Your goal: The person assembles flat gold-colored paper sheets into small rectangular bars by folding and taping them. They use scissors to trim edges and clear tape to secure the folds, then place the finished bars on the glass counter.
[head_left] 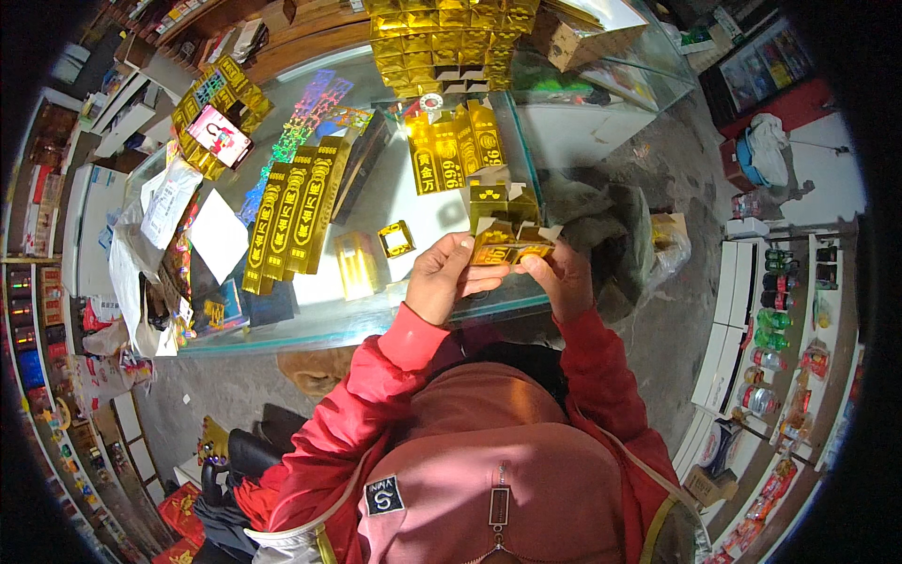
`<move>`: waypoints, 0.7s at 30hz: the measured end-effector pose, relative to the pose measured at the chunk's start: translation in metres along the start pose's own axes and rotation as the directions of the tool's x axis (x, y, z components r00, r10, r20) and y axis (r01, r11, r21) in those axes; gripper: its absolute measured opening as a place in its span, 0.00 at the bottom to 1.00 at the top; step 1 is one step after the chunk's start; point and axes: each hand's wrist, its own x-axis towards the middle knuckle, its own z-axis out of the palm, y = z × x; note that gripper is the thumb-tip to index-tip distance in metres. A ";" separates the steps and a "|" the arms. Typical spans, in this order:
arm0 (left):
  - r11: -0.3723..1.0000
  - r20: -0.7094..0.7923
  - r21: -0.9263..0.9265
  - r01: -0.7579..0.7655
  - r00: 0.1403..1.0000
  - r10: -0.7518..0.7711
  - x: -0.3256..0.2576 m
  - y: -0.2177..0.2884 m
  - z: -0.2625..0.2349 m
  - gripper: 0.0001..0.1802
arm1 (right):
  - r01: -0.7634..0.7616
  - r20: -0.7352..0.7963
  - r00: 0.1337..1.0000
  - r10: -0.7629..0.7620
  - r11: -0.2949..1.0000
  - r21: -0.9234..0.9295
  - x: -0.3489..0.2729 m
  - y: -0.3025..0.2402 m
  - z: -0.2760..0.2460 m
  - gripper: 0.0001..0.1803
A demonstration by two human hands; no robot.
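Note:
Just over the near edge of the glass counter, both my hands hold a small shiny gold carton (496,252) with its end flaps standing up. My left hand (438,280) has its thumb on the carton's left side and its fingers beneath. The thumb of my right hand (562,280) presses the right side near the bottom. Right behind it, an upright gold carton (489,197) also has raised flaps; whether the two touch, I cannot tell. Farther back lie several flattish gold cartons (455,148) side by side. A small gold frame-like piece (396,239) rests left of my left hand.
Long dark-gold boxes (299,211) lie at the left of the glass counter (366,324). A big stack of gold cartons (451,42) stands at the back. Holographic sheets (299,132), a white paper (218,235) and a plastic bag (141,254) are farther left. Bottle shelves (775,320) line the right.

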 end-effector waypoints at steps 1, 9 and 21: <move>1.000 0.011 -0.009 0.005 1.000 -0.005 -0.002 0.002 -0.003 0.14 | -0.014 0.023 1.000 0.015 1.000 -0.019 -0.001 -0.004 0.001 0.13; 0.852 -0.180 0.448 -0.271 0.906 0.382 -0.017 0.005 -0.023 0.06 | 0.202 -0.085 0.972 -0.219 0.965 -0.170 0.006 -0.010 0.012 0.11; 0.719 -0.303 0.546 -0.429 0.699 0.647 -0.042 0.040 -0.046 0.10 | -0.348 -0.069 0.937 0.342 0.913 -0.213 0.037 0.046 0.036 0.09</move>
